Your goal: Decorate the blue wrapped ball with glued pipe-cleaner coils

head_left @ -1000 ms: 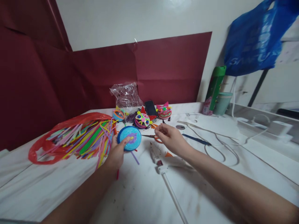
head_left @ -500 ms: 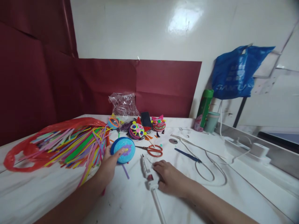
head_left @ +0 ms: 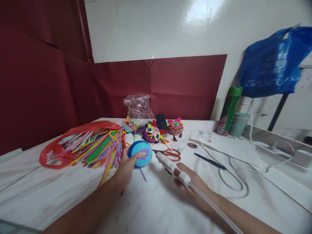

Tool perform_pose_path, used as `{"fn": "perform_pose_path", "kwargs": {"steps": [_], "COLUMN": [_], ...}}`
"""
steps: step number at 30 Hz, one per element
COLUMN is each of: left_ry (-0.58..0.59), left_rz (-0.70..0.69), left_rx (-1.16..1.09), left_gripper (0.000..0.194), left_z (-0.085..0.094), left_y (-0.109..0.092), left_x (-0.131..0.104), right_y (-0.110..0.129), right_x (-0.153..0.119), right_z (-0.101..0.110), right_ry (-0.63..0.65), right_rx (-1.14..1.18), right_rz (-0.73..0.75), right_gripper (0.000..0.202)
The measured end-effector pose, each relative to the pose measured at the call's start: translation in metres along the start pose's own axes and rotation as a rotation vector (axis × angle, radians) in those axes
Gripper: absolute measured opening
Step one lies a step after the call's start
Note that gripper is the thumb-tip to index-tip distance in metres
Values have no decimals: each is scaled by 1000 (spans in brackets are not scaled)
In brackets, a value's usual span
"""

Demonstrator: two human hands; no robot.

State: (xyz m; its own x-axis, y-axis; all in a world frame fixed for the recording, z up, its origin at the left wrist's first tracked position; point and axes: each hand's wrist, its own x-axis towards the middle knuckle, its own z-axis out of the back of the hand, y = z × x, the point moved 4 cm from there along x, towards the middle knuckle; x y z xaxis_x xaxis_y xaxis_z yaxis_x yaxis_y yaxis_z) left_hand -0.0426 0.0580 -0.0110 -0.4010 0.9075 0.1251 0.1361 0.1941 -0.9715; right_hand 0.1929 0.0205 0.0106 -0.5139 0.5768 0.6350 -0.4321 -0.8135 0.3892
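Note:
Between the thumb and fingers of my left hand (head_left: 128, 166) is a round blue coiled disc (head_left: 143, 160) with a purple and yellow patch in its middle. A purple strip (head_left: 143, 175) hangs below the disc. My right hand (head_left: 186, 182) is closed around a white glue gun (head_left: 168, 163), its nozzle end pointing toward the disc but apart from it. A clear glue stick (head_left: 212, 204) sticks out of the gun's back end. Orange-handled scissors (head_left: 172, 154) lie just behind the gun. The right fingers are partly hidden by the gun.
A red plastic bag (head_left: 55, 152) of colourful pipe cleaners (head_left: 97, 146) lies at left. Decorated round faces (head_left: 152, 134) and a black phone (head_left: 161, 123) stand at the back. A blue-handled tool (head_left: 209, 161), a looped cable (head_left: 240, 177) and a green spray can (head_left: 230, 109) are at right.
My right hand has taken hold of the glue gun and lifted it off the table, its nozzle now turned toward the disc. The left hand still holds the disc. The view has shifted left.

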Motion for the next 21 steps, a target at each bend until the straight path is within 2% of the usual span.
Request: {"fn": "perform_pose_path", "kwargs": {"steps": [2,6,13,21], "left_ry": [34,37,99,67], "left_rz": [-10,-37,-25,-73], "left_rx": [24,44,62,129], "left_gripper": [62,67,64,67], "left_z": [-1,-4,-13,-10], "left_y": [1,-1,-8,-5], "left_x": [0,-4,-16,-10], "right_y": [8,16,13,12], "right_x": [0,-2,-3,-4], "right_z": [0,-1,-2,-5], "right_ry": [-16,23,61,82], "right_rx": [30,47,-9,-31], "right_rz": [46,46,-13,-23], "right_gripper": [13,19,13,10]}}
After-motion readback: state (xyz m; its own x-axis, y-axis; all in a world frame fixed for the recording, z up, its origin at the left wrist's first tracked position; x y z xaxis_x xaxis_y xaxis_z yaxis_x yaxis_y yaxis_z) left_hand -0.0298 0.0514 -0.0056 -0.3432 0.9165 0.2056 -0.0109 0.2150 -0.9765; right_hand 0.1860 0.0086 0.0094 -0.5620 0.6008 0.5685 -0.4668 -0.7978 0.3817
